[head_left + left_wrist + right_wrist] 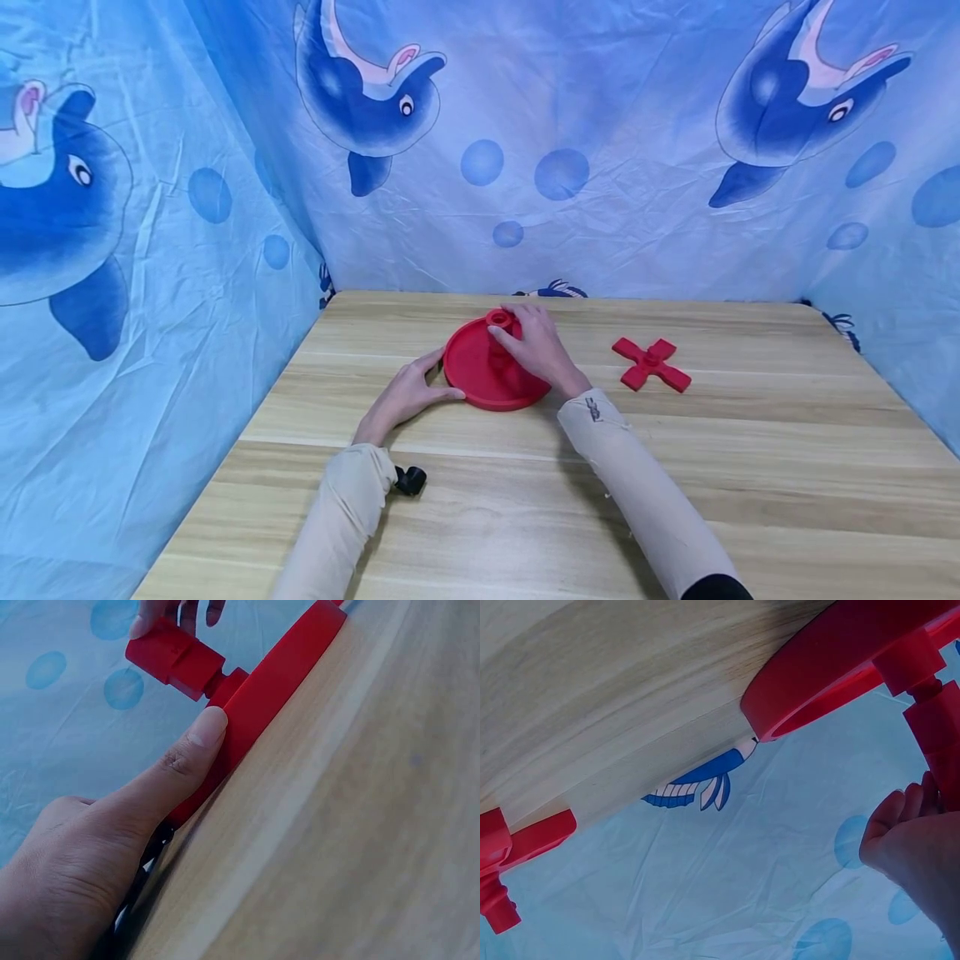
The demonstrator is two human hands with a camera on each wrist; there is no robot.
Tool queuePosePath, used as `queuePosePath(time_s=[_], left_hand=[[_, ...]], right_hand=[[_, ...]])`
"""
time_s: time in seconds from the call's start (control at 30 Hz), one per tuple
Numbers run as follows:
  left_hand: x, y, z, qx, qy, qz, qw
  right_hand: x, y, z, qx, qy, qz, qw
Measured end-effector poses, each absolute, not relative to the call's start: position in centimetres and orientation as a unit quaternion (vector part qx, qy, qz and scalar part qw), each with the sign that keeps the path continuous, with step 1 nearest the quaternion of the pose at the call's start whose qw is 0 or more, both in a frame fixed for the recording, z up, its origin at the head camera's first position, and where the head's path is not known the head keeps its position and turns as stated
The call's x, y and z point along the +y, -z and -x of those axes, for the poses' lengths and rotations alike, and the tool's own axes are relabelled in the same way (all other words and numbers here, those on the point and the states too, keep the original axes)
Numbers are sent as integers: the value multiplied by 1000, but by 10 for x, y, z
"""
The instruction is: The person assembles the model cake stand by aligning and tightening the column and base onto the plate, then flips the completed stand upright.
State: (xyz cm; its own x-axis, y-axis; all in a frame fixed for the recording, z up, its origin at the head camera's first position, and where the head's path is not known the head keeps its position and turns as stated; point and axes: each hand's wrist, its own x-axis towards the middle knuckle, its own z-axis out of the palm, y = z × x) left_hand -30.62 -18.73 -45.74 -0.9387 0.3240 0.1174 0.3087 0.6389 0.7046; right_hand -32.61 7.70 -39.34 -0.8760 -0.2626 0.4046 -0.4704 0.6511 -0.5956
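A red round tray with a raised rim lies flat on the wooden table. My left hand holds its left side, thumb on the near rim and fingers on the far-left edge. In the left wrist view the thumb presses against the rim. At the tray's middle stands a red cylindrical post, joined to a short stub by a narrower neck. Its top end shows a round hole. My right hand grips the upper part of the post, with thumb and fingers round it.
A red cross-shaped piece with four arms lies to the right of the tray. In the right wrist view a threaded stem rises from it. Blue cloth printed with dolphins hangs behind and beside the table.
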Motion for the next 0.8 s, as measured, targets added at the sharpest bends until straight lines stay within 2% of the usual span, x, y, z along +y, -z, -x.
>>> queuePosePath(time_s=[0.8], left_hand=[[-188, 454, 307, 906, -389, -170, 16]], right_hand=[[76, 391, 324, -892, -390, -196, 120]])
